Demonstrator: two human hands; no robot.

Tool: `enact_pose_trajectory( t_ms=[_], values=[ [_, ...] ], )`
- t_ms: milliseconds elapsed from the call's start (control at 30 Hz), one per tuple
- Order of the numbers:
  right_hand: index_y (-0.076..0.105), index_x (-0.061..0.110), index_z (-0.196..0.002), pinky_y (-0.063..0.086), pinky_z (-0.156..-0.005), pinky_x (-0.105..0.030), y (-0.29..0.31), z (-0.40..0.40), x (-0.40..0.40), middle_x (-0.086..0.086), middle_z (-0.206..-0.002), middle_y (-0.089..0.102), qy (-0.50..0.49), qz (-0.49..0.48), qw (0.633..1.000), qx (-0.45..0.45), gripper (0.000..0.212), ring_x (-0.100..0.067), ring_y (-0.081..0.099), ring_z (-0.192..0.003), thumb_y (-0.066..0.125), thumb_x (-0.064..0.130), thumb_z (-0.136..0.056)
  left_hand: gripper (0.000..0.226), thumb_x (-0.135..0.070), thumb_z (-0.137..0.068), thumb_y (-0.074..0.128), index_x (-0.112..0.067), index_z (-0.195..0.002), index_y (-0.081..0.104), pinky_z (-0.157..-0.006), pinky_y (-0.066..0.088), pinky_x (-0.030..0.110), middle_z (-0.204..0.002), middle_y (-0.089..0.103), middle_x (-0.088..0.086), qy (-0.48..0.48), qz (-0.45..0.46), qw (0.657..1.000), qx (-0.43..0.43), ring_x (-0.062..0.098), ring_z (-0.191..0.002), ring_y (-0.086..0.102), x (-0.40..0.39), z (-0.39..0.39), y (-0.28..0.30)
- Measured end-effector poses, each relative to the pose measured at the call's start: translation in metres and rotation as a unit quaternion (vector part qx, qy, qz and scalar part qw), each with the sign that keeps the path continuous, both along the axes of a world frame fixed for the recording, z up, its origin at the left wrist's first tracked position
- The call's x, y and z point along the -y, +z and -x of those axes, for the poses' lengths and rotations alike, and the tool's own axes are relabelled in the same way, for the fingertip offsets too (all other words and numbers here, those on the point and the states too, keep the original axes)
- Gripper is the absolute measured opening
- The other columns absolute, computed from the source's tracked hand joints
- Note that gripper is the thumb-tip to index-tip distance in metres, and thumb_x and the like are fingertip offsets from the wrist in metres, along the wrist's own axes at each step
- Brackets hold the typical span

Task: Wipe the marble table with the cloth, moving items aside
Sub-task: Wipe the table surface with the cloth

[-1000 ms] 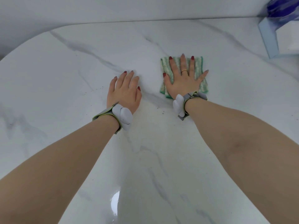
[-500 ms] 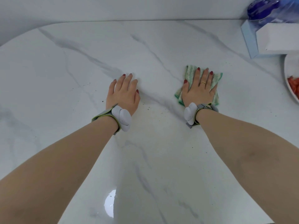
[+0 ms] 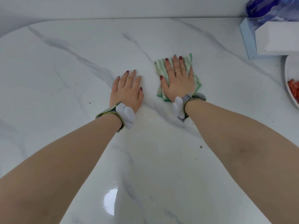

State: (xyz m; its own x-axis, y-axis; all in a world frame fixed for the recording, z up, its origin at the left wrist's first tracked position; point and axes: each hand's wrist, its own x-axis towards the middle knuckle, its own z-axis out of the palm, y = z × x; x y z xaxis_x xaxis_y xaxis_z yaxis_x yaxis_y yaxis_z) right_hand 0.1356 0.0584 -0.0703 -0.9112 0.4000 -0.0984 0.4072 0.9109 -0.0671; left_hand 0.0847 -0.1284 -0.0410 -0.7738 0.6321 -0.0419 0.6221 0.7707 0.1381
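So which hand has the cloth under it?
The right hand. It lies flat on the green cloth, and it wears a gold ring. The left hand rests on the bare table.

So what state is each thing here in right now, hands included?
Cloth: folded, lying flat on the table, pressed under the right hand.
Right hand: open, fingers straight, palm down on the cloth.
Left hand: open, resting flat on the bare marble beside the cloth.
Marble table: glossy, with dark crumbs scattered on it.
Plate: at the right edge, holding something red.
White box: standing at the far right corner.
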Motion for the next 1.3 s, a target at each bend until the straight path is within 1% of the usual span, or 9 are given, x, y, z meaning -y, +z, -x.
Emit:
enact_pose_trajectory(
  t_ms=[67,233,467,667,733,967,1067,1200,1300],
  values=[
    [0.002,0.025,-0.152,-0.005,-0.119,-0.045,0.001,0.003,-0.014,-0.003,-0.160,-0.002,-0.014,0.006,1.000,-0.005,0.062,-0.021,-0.005,-0.148,0.021,0.048,-0.098,0.063,-0.036,-0.086,0.009,-0.013,-0.136,0.040,-0.115,0.014,0.042,-0.150,0.032,0.005,-0.005,-0.007,1.000,0.001,0.025,-0.140,0.024,-0.016,-0.001,0.001],
    [0.003,0.027,-0.152,-0.003,-0.118,-0.048,-0.001,0.003,-0.071,-0.002,-0.160,-0.002,-0.064,0.002,0.998,0.004,0.061,-0.021,-0.004,-0.148,0.021,0.048,-0.097,0.060,-0.034,-0.087,0.013,-0.012,-0.133,0.044,-0.114,0.017,0.042,-0.148,0.036,0.006,-0.023,-0.014,1.000,0.000,0.026,-0.138,0.028,-0.058,-0.004,-0.003],
    [0.000,0.038,-0.150,-0.009,-0.112,-0.062,0.001,0.004,-0.128,0.003,-0.160,-0.005,-0.094,-0.015,0.995,0.034,0.059,-0.023,-0.008,-0.147,0.015,0.052,-0.095,0.053,-0.031,-0.089,0.019,-0.012,-0.129,0.047,-0.113,0.021,0.042,-0.145,0.040,0.006,-0.040,-0.029,0.999,-0.005,0.026,-0.137,0.032,-0.090,-0.006,-0.006],
    [0.003,0.028,-0.152,-0.003,-0.118,-0.050,0.002,-0.003,-0.141,-0.004,-0.160,-0.004,-0.139,0.010,0.990,0.006,0.061,-0.024,-0.005,-0.147,0.022,0.047,-0.097,0.054,-0.032,-0.089,0.018,-0.012,-0.130,0.047,-0.113,0.020,0.042,-0.146,0.039,0.006,-0.053,-0.028,0.998,-0.013,0.026,-0.137,0.031,-0.100,-0.004,-0.005],
    [0.005,0.025,-0.152,-0.002,-0.118,-0.048,0.001,-0.009,-0.139,-0.005,-0.160,-0.002,-0.152,0.011,0.988,-0.003,0.062,-0.024,-0.004,-0.147,0.023,0.046,-0.097,0.055,-0.032,-0.089,0.018,-0.012,-0.131,0.046,-0.113,0.018,0.042,-0.146,0.038,0.006,-0.054,-0.026,0.998,-0.016,0.026,-0.138,0.030,-0.102,-0.004,-0.004],
    [0.006,0.023,-0.152,0.000,-0.119,-0.045,-0.002,-0.054,-0.120,-0.005,-0.160,0.000,-0.169,0.001,0.985,-0.013,0.061,-0.023,-0.001,-0.148,0.025,0.045,-0.099,0.057,-0.034,-0.088,0.015,-0.012,-0.130,0.046,-0.113,0.018,0.042,-0.145,0.040,0.007,-0.063,-0.027,0.998,-0.013,0.026,-0.137,0.030,-0.102,-0.012,-0.002],
    [0.007,0.022,-0.152,0.001,-0.119,-0.045,-0.004,-0.065,-0.108,-0.006,-0.160,0.002,-0.172,-0.011,0.985,-0.017,0.063,-0.023,0.001,-0.148,0.020,0.047,-0.096,0.058,-0.034,-0.088,0.014,-0.011,-0.130,0.047,-0.113,0.019,0.042,-0.145,0.040,0.007,-0.070,-0.027,0.997,-0.010,0.026,-0.137,0.031,-0.104,-0.016,-0.003],
    [0.011,0.021,-0.152,0.001,-0.118,-0.046,-0.006,-0.053,-0.110,-0.007,-0.160,0.006,-0.155,-0.016,0.988,-0.022,0.067,-0.024,0.004,-0.148,0.013,0.050,-0.091,0.060,-0.035,-0.087,0.012,-0.012,-0.131,0.045,-0.113,0.018,0.042,-0.146,0.038,0.006,-0.067,-0.029,0.997,-0.006,0.025,-0.138,0.030,-0.113,-0.010,-0.004],
    [0.009,0.021,-0.152,0.000,-0.118,-0.046,-0.007,-0.023,-0.119,-0.008,-0.160,0.004,-0.135,-0.003,0.991,-0.017,0.064,-0.025,0.002,-0.148,0.018,0.048,-0.094,0.061,-0.036,-0.086,0.012,-0.013,-0.132,0.044,-0.113,0.018,0.042,-0.147,0.038,0.005,-0.068,-0.028,0.997,-0.002,0.025,-0.137,0.030,-0.121,-0.003,-0.006]
  ],
)
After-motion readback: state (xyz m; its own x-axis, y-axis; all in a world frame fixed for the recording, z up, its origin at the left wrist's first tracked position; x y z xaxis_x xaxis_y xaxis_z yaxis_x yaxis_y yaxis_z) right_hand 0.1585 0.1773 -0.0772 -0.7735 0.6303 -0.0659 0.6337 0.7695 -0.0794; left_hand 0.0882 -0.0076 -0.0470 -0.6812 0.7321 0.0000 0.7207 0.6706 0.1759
